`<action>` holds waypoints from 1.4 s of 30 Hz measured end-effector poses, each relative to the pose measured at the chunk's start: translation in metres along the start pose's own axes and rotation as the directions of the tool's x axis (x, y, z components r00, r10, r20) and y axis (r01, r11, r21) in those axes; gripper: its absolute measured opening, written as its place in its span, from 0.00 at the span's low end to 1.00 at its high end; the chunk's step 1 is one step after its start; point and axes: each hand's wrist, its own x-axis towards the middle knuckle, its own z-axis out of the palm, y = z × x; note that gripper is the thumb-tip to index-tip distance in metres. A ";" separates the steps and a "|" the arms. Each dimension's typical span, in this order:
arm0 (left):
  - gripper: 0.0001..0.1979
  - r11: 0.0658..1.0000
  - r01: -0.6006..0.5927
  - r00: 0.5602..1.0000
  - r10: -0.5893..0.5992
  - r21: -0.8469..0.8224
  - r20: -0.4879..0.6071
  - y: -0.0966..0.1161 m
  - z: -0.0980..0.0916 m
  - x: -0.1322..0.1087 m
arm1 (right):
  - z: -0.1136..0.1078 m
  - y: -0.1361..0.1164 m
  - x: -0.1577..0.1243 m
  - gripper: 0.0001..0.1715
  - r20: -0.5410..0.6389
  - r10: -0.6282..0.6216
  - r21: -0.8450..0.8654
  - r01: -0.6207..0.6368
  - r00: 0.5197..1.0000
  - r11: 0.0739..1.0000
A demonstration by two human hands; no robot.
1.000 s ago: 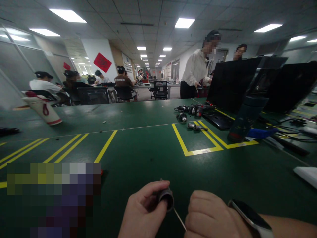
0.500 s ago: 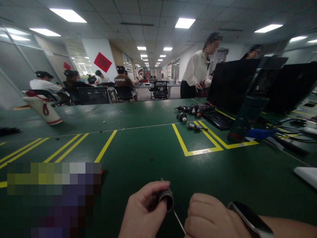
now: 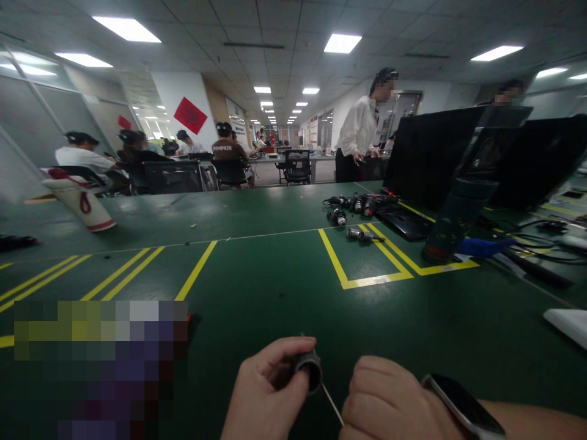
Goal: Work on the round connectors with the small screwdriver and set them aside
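My left hand [image 3: 266, 391] is closed, pinching a short dark grey hollow tube [image 3: 317, 370] between thumb and fingers, its round open end turned towards me. Just to the right, my right hand [image 3: 385, 397] is curled closed around the lower end of a thin pale stick [image 3: 333, 406]. The stick slants up to the tube, and a thin tip shows above the tube's far side. Whether it passes through the tube or alongside, I cannot tell. A smartwatch [image 3: 463, 403] is on my right wrist. Both hands are above the green table [image 3: 257, 287].
Metal cylindrical parts [image 3: 360, 234] lie near yellow tape [image 3: 378, 281]. A dark bottle [image 3: 458, 220], black monitors [image 3: 431, 153] and cables stand or lie at right. A white cup [image 3: 82, 201] leans at far left; a blurred-out patch covers the lower left. A person [image 3: 358, 131] stands beyond the table.
My hands, the tube and the stick have barely shifted. The standing person in white has moved slightly left and straightened; another person behind the monitors has moved right.
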 end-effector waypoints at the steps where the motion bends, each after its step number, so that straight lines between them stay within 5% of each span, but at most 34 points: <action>1: 0.10 1.000 0.005 1.000 -0.005 -0.002 -0.003 0.000 0.000 0.000 | -0.001 0.001 0.001 0.26 -0.014 0.001 0.027 -0.001 1.000 1.000; 5: 0.09 1.000 -0.001 0.999 0.000 -0.023 -0.041 0.001 0.002 -0.001 | -0.001 0.002 0.002 0.31 -0.045 -0.029 0.053 0.031 0.999 0.998; 13: 0.09 0.999 0.005 0.998 -0.008 -0.047 -0.069 0.001 0.006 -0.003 | -0.001 0.002 -0.002 0.21 0.031 -0.027 0.005 0.027 0.999 1.000; 25: 0.11 1.000 0.013 0.997 -0.013 0.004 0.070 -0.008 -0.004 0.003 | 0.001 -0.001 -0.004 0.27 0.004 -0.011 -0.032 0.011 1.000 0.999; 42: 0.11 0.997 0.035 0.998 -0.032 -0.065 0.048 -0.008 -0.004 0.002 | 0.001 0.000 -0.004 0.23 0.026 -0.036 -0.048 0.037 0.999 0.998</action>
